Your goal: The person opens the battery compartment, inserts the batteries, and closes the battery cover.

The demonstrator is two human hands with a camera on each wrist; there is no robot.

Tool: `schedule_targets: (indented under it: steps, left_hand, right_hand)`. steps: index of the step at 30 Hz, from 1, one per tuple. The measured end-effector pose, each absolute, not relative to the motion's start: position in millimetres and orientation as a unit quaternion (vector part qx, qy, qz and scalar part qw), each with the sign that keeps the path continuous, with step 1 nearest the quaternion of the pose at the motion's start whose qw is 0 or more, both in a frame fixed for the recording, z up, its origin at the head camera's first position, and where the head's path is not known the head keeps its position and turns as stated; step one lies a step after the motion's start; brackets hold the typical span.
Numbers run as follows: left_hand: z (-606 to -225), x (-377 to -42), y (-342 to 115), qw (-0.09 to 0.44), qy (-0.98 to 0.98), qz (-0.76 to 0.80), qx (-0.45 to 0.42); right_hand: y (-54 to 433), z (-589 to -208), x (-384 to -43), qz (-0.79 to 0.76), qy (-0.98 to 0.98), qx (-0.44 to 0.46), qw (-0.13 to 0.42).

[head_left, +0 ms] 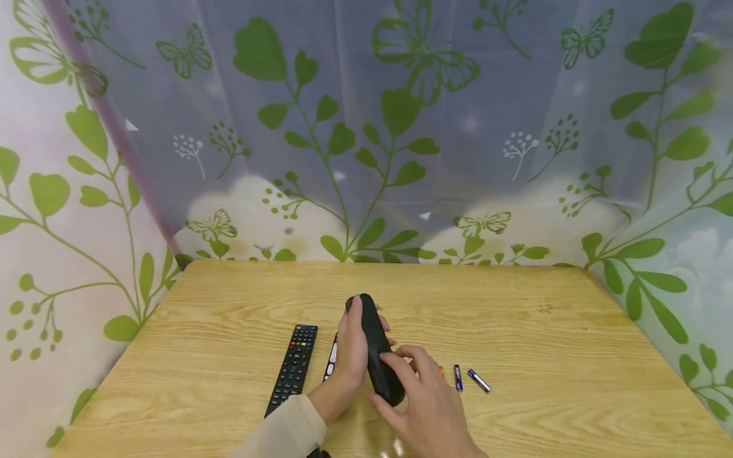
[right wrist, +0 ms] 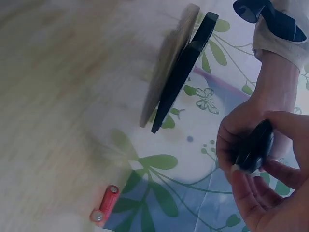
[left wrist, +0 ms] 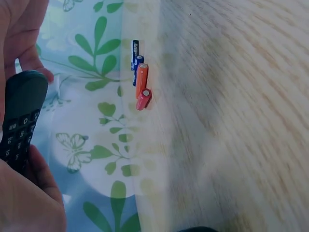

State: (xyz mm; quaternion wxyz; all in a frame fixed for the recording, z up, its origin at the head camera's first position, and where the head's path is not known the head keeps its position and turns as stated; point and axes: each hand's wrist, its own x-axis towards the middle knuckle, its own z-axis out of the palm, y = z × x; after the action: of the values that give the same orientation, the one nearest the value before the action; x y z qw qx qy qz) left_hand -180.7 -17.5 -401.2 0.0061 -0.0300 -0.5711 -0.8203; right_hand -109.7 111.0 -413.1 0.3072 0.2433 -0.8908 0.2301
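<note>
A black remote control (head_left: 376, 357) is held tilted above the table, its smooth back toward the head camera. My left hand (head_left: 350, 351) grips it along the left side, fingertips showing past the far edge. At the lower end, my right hand (head_left: 428, 402) pinches the remote with curved fingers and thumb. The left wrist view shows the button face (left wrist: 20, 130) of this remote. In the right wrist view, its rounded end (right wrist: 255, 146) sits between the fingers of both hands.
On the wooden table (head_left: 572, 356), a long black remote (head_left: 293, 366) lies left of the hands. Another remote with white buttons (head_left: 330, 367) is partly hidden by the left hand. To the right lie blue batteries (head_left: 478, 380), an orange battery (left wrist: 142, 81) and a red battery (left wrist: 144, 99).
</note>
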Motion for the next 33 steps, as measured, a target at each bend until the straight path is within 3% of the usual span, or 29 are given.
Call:
schedule_targets:
  steps: [8,14,19,27,33]
  left_hand:
    - [-403,-183,-21,0.000,-0.590,-0.807,-0.026]
    - [-404,-187,-26,-0.019,-0.607,-0.793,-0.051]
    - [-407,-188,-30,-0.043,-0.632,-0.770,-0.070]
    - [-410,-193,-34,-0.072,-0.635,-0.765,-0.081]
    - [-414,-196,-39,-0.110,-0.645,-0.752,-0.074]
  right_hand:
    - [110,-412,-113,0.216,-0.878,0.249,0.348]
    - [113,-410,-116,0.246,-0.876,0.250,0.330]
    - [115,-408,-118,0.306,-0.890,0.221,0.255]
    - [122,-404,-127,0.449,-0.877,0.157,0.070]
    - [129,-408,-137,0.487,-0.863,0.134,0.017]
